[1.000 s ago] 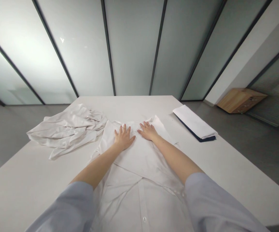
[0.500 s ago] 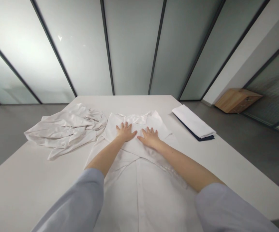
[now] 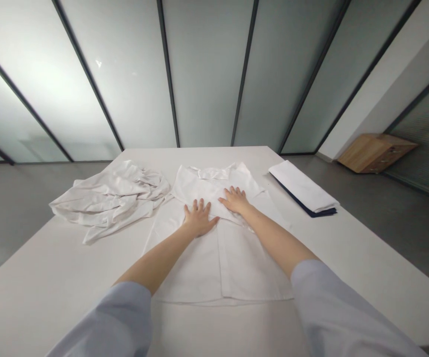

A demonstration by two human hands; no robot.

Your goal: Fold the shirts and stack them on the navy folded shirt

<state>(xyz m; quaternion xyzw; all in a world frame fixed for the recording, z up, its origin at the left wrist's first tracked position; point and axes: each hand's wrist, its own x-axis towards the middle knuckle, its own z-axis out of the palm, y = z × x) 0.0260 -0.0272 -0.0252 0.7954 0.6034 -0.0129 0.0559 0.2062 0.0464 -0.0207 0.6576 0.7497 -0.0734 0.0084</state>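
Observation:
A white shirt-like garment [image 3: 192, 267] lies spread on the white table, its collar end [image 3: 214, 173] at the far side and its hem toward me. My left hand [image 3: 199, 218] rests on the middle of it, palm down with fingers spread. Slightly farther off and to the right, my right hand [image 3: 235, 199] lies on the cloth below the collar, also palm down with fingers apart. Neither hand grips anything. My forearms cover part of the garment's sides.
On the left, a crumpled white cloth [image 3: 113, 198] lies close beside the garment. A folded white cloth [image 3: 303, 186] sits on a folded dark blue one [image 3: 324, 213] near the right edge of the table [image 3: 366, 277]. A wooden cabinet [image 3: 376, 152] stands on the floor beyond.
The garment has shifted farther from me, and its hem now shows on the table. My left hand has come nearer to me; my right hand has moved slightly up the cloth.

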